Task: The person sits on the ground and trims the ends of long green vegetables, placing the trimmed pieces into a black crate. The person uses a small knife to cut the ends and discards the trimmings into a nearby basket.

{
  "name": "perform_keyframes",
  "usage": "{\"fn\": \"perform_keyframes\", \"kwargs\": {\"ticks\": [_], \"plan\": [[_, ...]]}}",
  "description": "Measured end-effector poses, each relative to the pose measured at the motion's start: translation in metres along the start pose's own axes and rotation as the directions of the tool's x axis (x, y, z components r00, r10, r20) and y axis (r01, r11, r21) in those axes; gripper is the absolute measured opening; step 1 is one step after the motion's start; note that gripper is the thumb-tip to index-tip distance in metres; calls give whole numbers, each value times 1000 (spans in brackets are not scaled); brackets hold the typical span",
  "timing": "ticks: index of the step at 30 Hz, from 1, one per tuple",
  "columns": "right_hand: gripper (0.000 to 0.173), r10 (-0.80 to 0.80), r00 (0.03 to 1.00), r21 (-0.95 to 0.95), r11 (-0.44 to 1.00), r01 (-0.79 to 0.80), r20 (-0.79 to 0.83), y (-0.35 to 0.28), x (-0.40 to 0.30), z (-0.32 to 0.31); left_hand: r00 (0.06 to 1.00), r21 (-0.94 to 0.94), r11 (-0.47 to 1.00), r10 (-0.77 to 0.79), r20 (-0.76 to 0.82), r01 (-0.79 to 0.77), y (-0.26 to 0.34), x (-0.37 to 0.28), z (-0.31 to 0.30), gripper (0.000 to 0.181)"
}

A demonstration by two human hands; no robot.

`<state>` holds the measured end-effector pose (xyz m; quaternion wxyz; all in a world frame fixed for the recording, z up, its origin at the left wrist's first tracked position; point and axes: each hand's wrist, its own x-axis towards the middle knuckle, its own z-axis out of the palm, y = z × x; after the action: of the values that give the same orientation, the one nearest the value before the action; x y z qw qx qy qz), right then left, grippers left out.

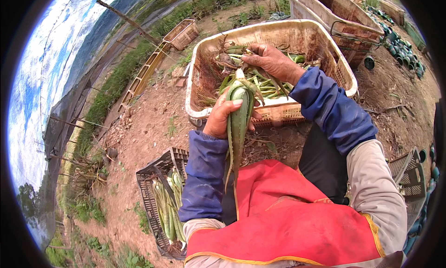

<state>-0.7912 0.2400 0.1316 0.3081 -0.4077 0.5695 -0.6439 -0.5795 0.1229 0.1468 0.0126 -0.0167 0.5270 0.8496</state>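
Observation:
My left hand [220,115] grips an aloe plant [238,123] around its green, toothed leaves. The leaf tips hang down toward my lap, and the pale stem base points away from me. Just beyond that base, my right hand [277,62] has its thumb and fingers closed on withered brownish leaf strips [271,80]. Both hands are over a dirty white plastic crate [278,109]. Inside it lie loose green leaves [266,85] and clumps of soil-covered roots [226,62]. The fingertips of my right hand partly hide what they pinch.
A black plastic crate [148,195] with trimmed aloe plants [169,212] stands at my left. More whitish crates [320,15] rise beyond on the right, beside piled green pots [406,54]. A grey crate [411,188] is at my right. A yellow ladder [144,76] lies on the soil.

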Motion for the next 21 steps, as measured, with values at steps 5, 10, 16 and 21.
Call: {"fn": "perform_keyframes", "kwargs": {"ticks": [5,10,16,21], "plan": [[44,-138,931,-93,989,113,-337,-8,3,-6,988,-193,981,0,157,31,-2,-1,-1,58],[37,-21,926,200,974,103,-378,-13,-4,-42,974,-267,962,12,228,51,0,-34,8,72],[40,-273,928,-352,920,174,-253,-36,-14,-15,971,324,945,46,-233,33,0,-25,-6,78],[58,-243,970,-766,628,135,-28,-42,-27,54,899,750,657,277,-338,80,-15,-12,-28,82]]}}
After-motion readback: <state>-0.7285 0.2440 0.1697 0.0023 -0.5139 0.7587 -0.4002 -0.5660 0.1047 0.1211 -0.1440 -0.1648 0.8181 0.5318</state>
